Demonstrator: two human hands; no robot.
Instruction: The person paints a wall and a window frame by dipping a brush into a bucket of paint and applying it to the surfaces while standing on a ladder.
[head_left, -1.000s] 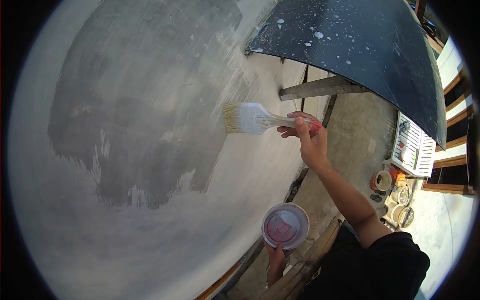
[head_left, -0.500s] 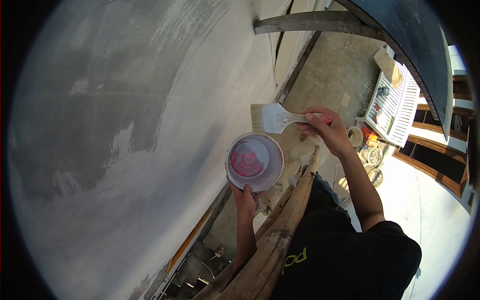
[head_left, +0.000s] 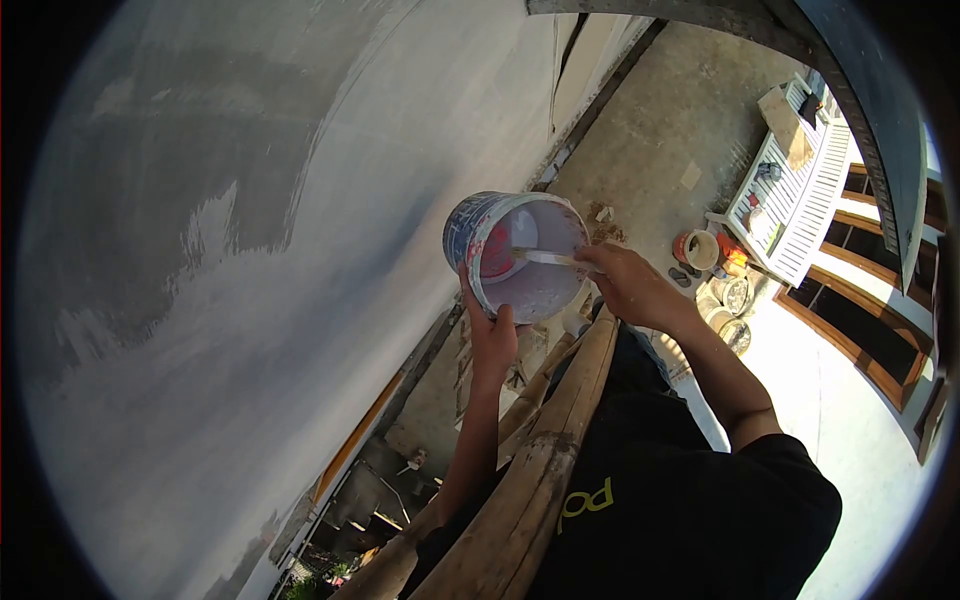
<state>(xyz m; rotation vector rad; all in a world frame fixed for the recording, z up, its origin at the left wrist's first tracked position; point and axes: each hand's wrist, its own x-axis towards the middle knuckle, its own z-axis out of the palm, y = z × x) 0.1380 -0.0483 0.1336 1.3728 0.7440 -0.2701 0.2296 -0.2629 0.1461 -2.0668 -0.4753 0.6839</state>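
While L hand (head_left: pixel 492 342) grips bucket (head_left: pixel 470 225), R hand (head_left: pixel 637 287) clamps brush (head_left: pixel 548 258), bristle end inside; hands apart.

Your wide lens bows the view and blackens its corners, while bright daylight glares off the pale ground (head_left: pixel 800 400) at right, leaves the wall (head_left: pixel 250 330) in softer light with a bluish shadow, and sinks your black shirt (head_left: pixel 690 500) into near-featureless dark.

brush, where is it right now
In the head view, near the picture's centre: the brush is in the right hand, its bristle end inside the bucket held by the left hand.
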